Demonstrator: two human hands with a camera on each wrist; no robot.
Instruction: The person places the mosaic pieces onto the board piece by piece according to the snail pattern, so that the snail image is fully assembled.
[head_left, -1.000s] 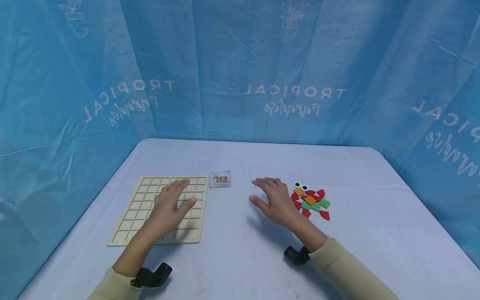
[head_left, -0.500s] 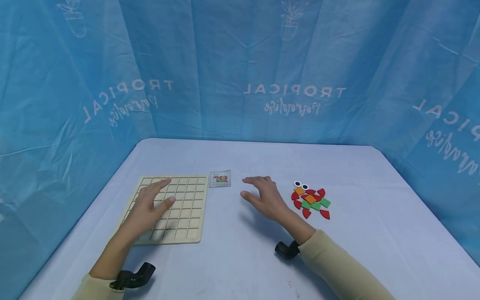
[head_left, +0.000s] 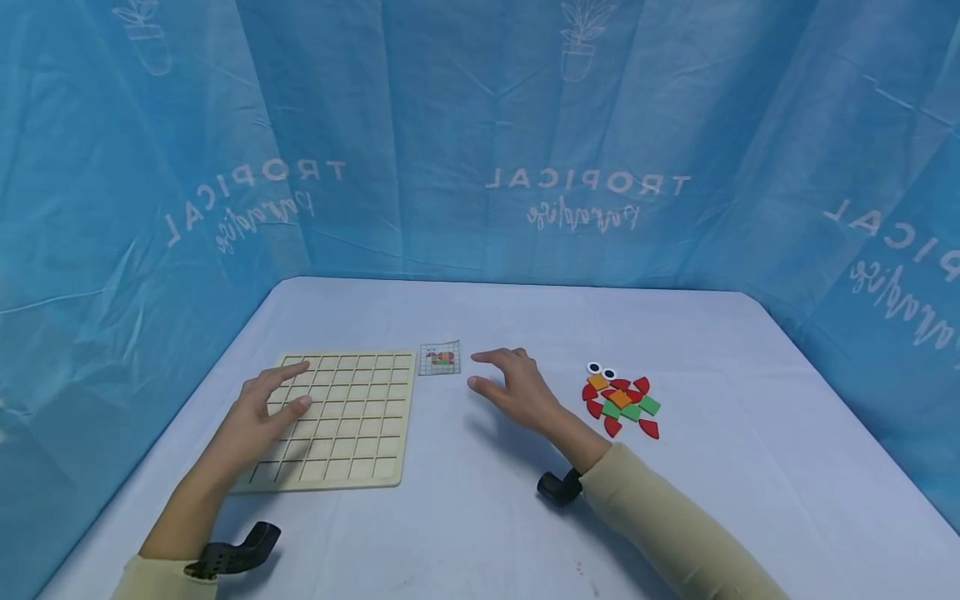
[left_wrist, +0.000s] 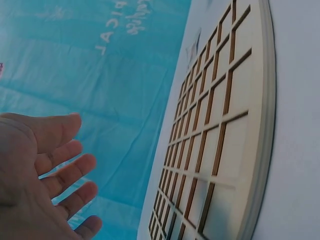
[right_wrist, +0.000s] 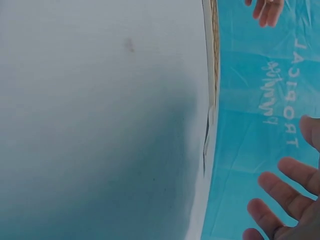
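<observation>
My left hand hovers over the left side of a pale wooden grid board, thumb and fingers spread and holding nothing. In the left wrist view the fingers are apart from the board, whose square recesses hold no pieces. My right hand hangs above the white cloth between a small picture card and a group of coloured pieces, its fingers relaxed around nothing. The card shows a red, green and orange figure on a grid. In the right wrist view, loosely bent fingers show at the edge.
The pieces right of my right hand are red quarter-rounds, green squares and orange squares, with two round eye pieces behind them. A white cloth covers the table. Blue printed curtains stand around its back and sides.
My left hand has moved left across the board, uncovering more of its grid. My right hand has shifted left toward the card, away from the pieces. Board, card and pieces stay put.
</observation>
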